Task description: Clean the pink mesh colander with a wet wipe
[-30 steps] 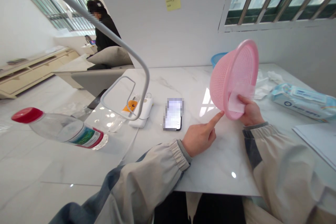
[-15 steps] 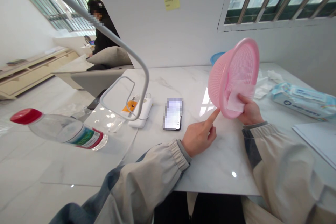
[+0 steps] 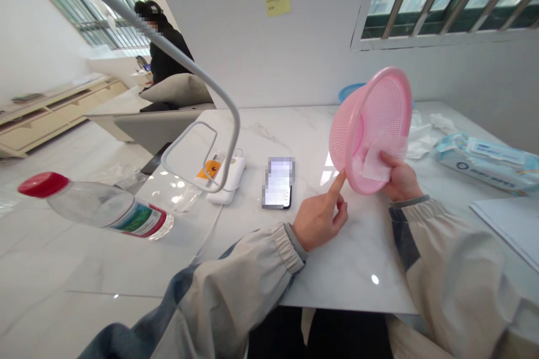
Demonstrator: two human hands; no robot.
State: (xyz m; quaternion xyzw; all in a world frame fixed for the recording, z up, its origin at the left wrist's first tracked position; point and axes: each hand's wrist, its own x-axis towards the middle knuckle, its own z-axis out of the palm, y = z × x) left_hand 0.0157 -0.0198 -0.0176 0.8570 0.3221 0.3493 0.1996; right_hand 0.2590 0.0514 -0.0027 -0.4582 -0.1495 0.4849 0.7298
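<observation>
A pink mesh plastic colander [image 3: 337,129] is tilted on its side above the table, its opening turned to the right. My right hand [image 3: 402,179] grips its near rim through a thin white wipe [image 3: 374,160]. The thumb presses the wipe against the inside, while the other fingers are mostly hidden behind the rim. My left hand [image 3: 320,219] has its index finger stretched up to the colander's lower left rim, touching or almost touching it. Its other fingers are loosely bent and hold nothing. Left of that hand lies a phone [image 3: 278,182] with a lit screen.
A blue packet of wipes [image 3: 488,160], crumpled tissues [image 3: 421,137] and white paper [image 3: 509,230] lie right. Behind the colander is a blue object [image 3: 348,91]. Left are a water bottle [image 3: 105,207], a white device [image 3: 227,182] and a grey bent tube [image 3: 210,87]. A person [image 3: 168,50] sits beyond.
The colander has shifted slightly left and down, its tilt a little changed. My left index finger has followed its rim, and my right hand keeps its grip.
</observation>
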